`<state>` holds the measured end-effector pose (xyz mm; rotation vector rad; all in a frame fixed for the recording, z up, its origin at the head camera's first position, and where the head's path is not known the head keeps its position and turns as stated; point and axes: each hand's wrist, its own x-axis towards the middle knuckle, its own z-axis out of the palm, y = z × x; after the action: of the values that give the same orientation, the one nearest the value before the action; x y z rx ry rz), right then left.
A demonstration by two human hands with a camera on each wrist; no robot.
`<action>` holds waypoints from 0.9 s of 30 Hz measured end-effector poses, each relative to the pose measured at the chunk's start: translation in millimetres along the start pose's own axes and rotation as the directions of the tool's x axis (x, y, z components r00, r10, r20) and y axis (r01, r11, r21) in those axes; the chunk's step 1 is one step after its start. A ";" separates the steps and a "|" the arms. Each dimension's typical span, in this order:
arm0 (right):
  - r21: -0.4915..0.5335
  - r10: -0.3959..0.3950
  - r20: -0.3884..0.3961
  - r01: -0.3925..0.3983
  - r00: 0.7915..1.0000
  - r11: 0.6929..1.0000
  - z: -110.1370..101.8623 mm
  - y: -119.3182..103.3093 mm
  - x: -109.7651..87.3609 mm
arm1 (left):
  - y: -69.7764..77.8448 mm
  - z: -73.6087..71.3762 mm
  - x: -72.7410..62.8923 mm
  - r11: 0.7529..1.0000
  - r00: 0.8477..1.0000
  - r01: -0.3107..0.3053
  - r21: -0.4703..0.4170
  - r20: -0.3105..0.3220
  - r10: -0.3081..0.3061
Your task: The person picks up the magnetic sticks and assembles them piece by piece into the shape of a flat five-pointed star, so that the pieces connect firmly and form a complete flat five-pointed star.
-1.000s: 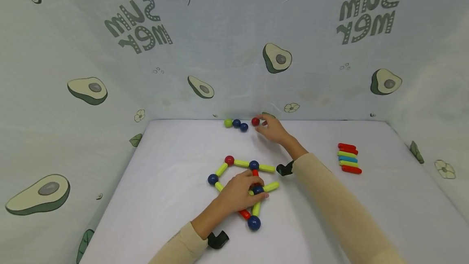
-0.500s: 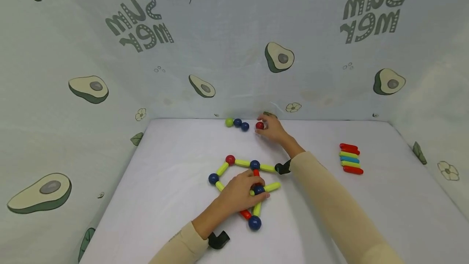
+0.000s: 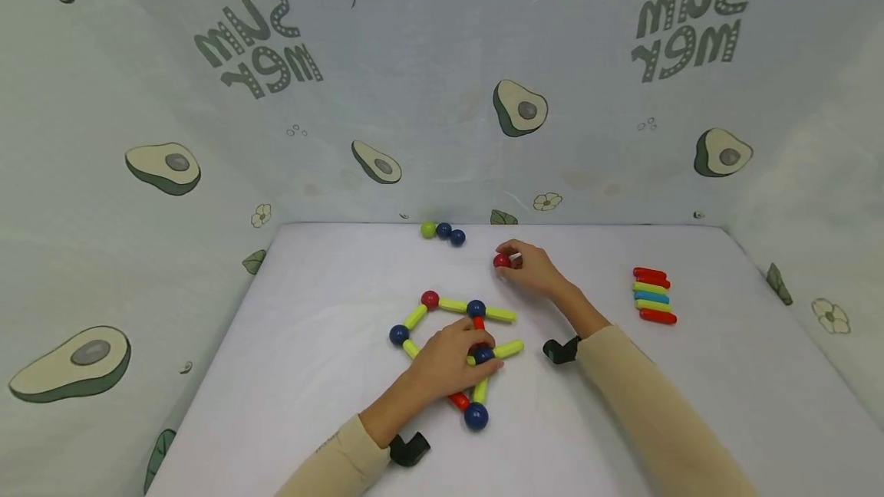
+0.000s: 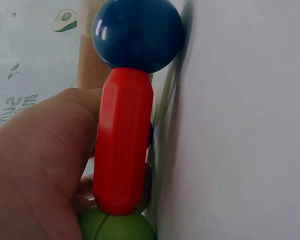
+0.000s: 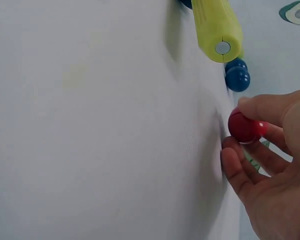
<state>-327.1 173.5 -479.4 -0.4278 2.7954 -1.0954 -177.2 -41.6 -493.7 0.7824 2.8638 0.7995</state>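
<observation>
On the white table lies a flat frame of magnetic rods and balls, with a yellow-green rod [image 3: 500,315] among them. My left hand [image 3: 445,363] lies over the frame and grips a blue ball [image 3: 484,356] between thumb and fingers. The left wrist view has a red rod [image 4: 122,142] joining another blue ball [image 4: 138,35] to a green ball [image 4: 117,225], close by my thumb. Beyond the frame, my right hand [image 3: 535,271] pinches a red ball [image 5: 246,126] between thumb and fingers. My left hand covers part of the frame.
A loose green ball [image 3: 428,230] and two blue balls [image 3: 444,230] sit by the table's back edge. Several loose rods [image 3: 652,296] lie in a row at the right. A printed cloth [image 3: 442,98] hangs behind the table.
My right hand has taken hold of the red ball and brought it from the back edge towards me and slightly right. My left hand has stayed in place on the frame.
</observation>
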 end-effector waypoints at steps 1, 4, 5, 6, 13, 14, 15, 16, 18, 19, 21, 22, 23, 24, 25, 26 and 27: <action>0.003 0.000 -0.002 0.000 1.000 1.000 -1.0 0.9 -7.6 | 0.1 0.3 -0.2 1.000 1.000 0.000 0.000 -0.003 0.000; 0.017 -0.013 -0.007 0.014 1.000 1.000 -4.6 4.9 -30.2 | -0.1 1.4 -1.0 1.000 1.000 0.004 0.005 -0.011 -0.004; 0.024 -0.015 -0.013 0.016 1.000 1.000 -6.0 6.5 -37.4 | -0.4 1.7 -1.5 1.000 1.000 0.006 0.007 -0.011 -0.006; 0.030 -0.020 -0.018 0.020 1.000 0.999 -7.1 8.0 -44.7 | -0.6 1.9 -1.8 1.000 1.000 0.007 0.003 -0.011 -0.007; 0.049 -0.008 -0.051 0.011 0.999 0.999 -12.8 15.8 -81.9 | -2.5 2.0 -3.2 1.000 1.000 0.007 0.005 -0.022 -0.006; 0.044 -0.014 -0.049 0.016 0.999 0.999 -12.8 16.1 -86.0 | -2.9 1.9 -3.3 1.000 1.000 0.010 0.006 -0.023 -0.010; 0.043 -0.018 -0.046 0.020 0.999 0.999 -12.6 16.2 -89.8 | -3.3 1.9 -3.5 1.000 1.000 0.015 0.007 -0.022 -0.015; 0.039 -0.020 -0.044 0.022 0.999 0.999 -12.2 16.2 -93.5 | -3.6 1.9 -3.5 1.000 1.000 0.020 0.007 -0.020 -0.020; 0.033 -0.018 -0.042 0.020 0.999 0.999 -10.6 16.0 -100.1 | -4.1 2.1 -3.7 1.000 1.000 0.025 0.011 -0.014 -0.025; 0.032 -0.016 -0.042 0.018 0.999 0.999 -9.7 15.9 -103.0 | -4.2 2.2 -3.6 1.000 1.000 0.026 0.010 -0.012 -0.026; 0.035 -0.011 -0.042 0.012 0.999 0.999 -7.6 14.8 -108.0 | -4.0 2.5 -3.2 1.000 1.000 0.024 0.011 -0.012 -0.024; 0.037 -0.005 -0.043 0.007 0.999 0.999 -6.2 14.4 -109.9 | -3.6 2.5 -2.9 1.000 1.000 0.021 0.011 -0.013 -0.021; 0.040 -0.003 -0.042 0.005 0.999 0.999 -5.1 13.9 -111.6 | -3.1 2.6 -2.5 1.000 1.000 0.018 0.012 -0.015 -0.018; 0.046 -0.002 -0.042 0.004 0.999 0.999 -4.1 13.2 -113.2 | -2.4 2.6 -2.2 1.000 1.000 0.014 0.015 -0.017 -0.013; 0.050 -0.002 -0.043 0.004 0.999 0.999 -3.2 13.0 -114.5 | -1.8 2.5 -1.8 1.000 1.000 0.010 0.013 -0.018 -0.010; 0.056 -0.003 -0.046 0.006 0.999 0.998 -2.0 12.4 -115.7 | -1.2 2.4 -1.5 1.000 1.000 0.005 0.014 -0.020 -0.005; 0.061 -0.005 -0.050 0.008 0.999 0.998 -1.1 12.0 -116.8 | -0.6 2.5 -1.2 1.000 1.000 0.001 0.015 -0.021 -0.001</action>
<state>-218.5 217.5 -486.9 -0.4085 2.7957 -1.2063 -175.9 -41.5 -496.2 0.7787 2.8917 0.7922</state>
